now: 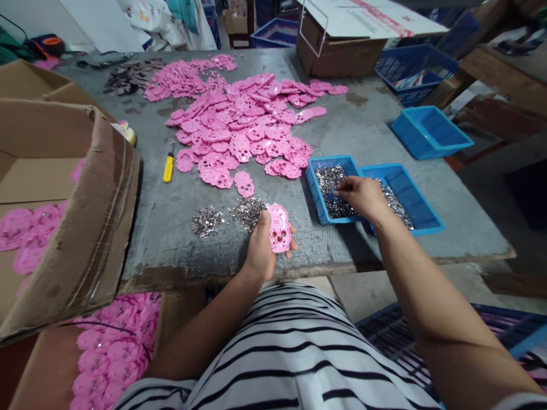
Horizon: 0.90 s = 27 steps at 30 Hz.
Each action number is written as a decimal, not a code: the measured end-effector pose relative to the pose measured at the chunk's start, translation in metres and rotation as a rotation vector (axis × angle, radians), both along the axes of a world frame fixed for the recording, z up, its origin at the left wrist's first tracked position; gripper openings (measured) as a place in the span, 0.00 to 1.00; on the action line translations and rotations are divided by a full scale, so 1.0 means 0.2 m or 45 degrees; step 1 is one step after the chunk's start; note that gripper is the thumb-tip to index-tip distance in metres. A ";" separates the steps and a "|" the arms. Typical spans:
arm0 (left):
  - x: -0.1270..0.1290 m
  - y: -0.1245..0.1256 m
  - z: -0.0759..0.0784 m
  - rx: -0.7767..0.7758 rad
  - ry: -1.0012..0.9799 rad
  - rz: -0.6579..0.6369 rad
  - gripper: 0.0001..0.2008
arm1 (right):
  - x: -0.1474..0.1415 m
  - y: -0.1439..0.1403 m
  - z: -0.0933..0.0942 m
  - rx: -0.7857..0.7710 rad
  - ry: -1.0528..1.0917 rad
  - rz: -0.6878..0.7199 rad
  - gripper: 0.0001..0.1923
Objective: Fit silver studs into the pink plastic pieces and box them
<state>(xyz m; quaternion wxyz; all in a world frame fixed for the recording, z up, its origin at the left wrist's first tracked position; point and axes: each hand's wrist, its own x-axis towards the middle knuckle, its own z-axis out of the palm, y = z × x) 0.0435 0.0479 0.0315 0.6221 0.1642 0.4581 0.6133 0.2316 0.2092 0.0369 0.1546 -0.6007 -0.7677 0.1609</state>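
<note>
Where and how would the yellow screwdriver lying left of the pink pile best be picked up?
The yellow screwdriver is probably best gripped mid-handle, thumb and fingers across its sides, reaching from the person's side and slightly above: it lies flat, thick handle toward the person, thin shaft pointing away. The left hand is nearer, but holds a pink piece.
</note>
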 end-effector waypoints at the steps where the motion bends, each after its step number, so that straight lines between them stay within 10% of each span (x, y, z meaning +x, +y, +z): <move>1: 0.00 0.00 0.00 0.003 0.001 0.001 0.32 | 0.00 0.00 0.00 -0.011 0.021 -0.014 0.02; 27: -0.01 0.00 0.00 0.017 -0.019 0.025 0.26 | -0.03 -0.07 0.10 -0.397 1.047 -0.132 0.12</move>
